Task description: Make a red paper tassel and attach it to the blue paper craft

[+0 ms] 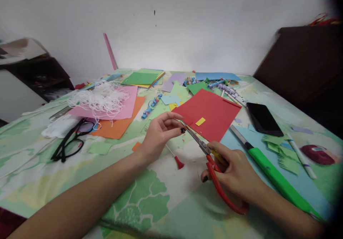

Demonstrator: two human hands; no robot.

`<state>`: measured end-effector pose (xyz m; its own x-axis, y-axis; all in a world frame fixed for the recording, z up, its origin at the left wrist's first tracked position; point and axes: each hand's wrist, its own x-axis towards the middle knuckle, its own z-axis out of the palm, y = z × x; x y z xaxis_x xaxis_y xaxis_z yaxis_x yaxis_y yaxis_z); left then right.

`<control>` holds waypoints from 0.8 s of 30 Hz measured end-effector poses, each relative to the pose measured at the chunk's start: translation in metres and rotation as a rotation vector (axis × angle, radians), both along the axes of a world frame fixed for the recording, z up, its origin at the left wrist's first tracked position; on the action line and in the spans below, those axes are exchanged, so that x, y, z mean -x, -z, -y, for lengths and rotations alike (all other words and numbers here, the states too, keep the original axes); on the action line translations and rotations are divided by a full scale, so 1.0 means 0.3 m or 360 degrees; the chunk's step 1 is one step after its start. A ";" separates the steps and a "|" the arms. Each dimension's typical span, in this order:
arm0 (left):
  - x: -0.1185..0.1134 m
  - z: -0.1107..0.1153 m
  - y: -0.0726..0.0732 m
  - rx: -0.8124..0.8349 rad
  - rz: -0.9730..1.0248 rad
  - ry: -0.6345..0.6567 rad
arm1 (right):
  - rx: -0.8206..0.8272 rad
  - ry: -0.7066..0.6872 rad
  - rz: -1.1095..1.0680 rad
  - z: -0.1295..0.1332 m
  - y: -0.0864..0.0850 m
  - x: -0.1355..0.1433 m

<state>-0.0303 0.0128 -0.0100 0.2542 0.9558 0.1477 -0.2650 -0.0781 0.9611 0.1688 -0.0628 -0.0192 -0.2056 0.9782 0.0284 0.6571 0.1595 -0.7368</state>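
Observation:
My right hand (233,171) is wrapped round the red handles of a pair of scissors (205,147), whose blades point up and left. At their tips my left hand (163,131) has its fingers curled and pressed near together; what it pinches is too small to make out. Below it a red paper tassel (179,162) hangs or lies at the end of a white string. Just behind the blades lies a red paper sheet (211,112) with a small yellow strip (200,121) on it.
Right: green-handled cutter (276,178), black phone (264,119), green paper scraps (284,153). Left: tangled white string (100,97) on pink paper (131,105), orange paper (114,128), black glasses (72,142). Farther back, green paper sheets (140,78) and a rolled blue piece (151,106).

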 end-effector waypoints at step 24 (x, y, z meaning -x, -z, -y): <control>0.005 0.001 -0.010 0.0027 -0.0112 -0.0109 | -0.0088 0.0137 0.0207 -0.008 -0.018 -0.008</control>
<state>-0.0318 0.0125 -0.0070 0.1976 0.9735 0.1151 -0.1912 -0.0769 0.9785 0.1713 -0.0605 -0.0137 -0.1266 0.9900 0.0615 0.7594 0.1366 -0.6361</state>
